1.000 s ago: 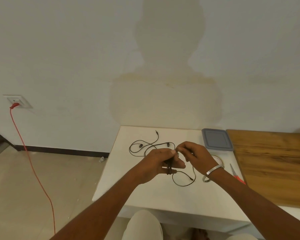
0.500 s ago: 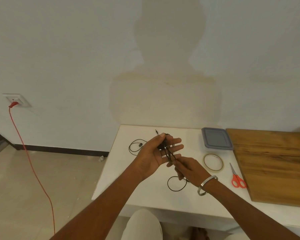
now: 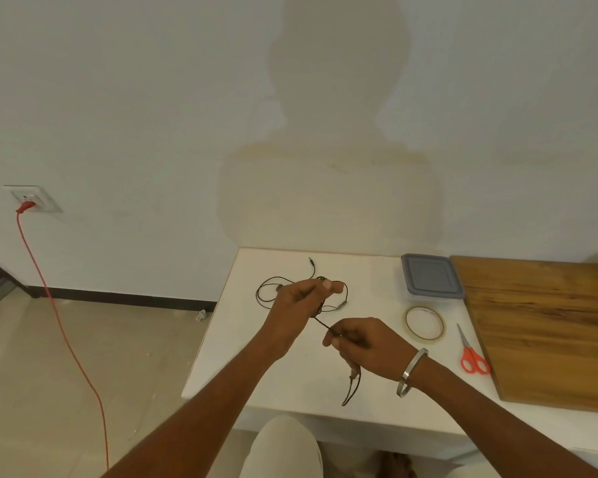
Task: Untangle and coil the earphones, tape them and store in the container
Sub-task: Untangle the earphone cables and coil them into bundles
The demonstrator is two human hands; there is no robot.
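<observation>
Left grip: my left hand (image 3: 299, 307) is pinched closed on the bunched part of the earphones (image 3: 321, 307), thumb and fingers gathering several strands just above the table.
Right grip: my right hand (image 3: 363, 346) is clenched on one strand at about 5 o'clock from the left hand; the cord runs taut between the two fists, and a doubled tail hangs out below the right palm toward 6 o'clock.
Loose cord: from the left hand, a loop lies on the white table (image 3: 228, 357) at 9 o'clock with one earbud in it, and the jack end trails off toward 12 o'clock. A short run with a small inline piece sits at 3 o'clock.
Step in hand: I judge this as untangling, with no coil formed yet.
Doing it well: I would keep the left pinch steady as the anchor and feed the strand through the right fingers slowly, easing off the moment it snags, not tugging, since thin cord tightens into knots. I would free the jack end before starting to wind.
Tape roll (image 3: 424, 322): flat on the table at 2 o'clock from my right hand, near but untouched.
Scissors (image 3: 472, 353): red-handled, just right of the tape, at 3 o'clock.
Container (image 3: 431, 277): lid on, at 1 o'clock by the wooden board (image 3: 546, 322); it will need opening later.
</observation>
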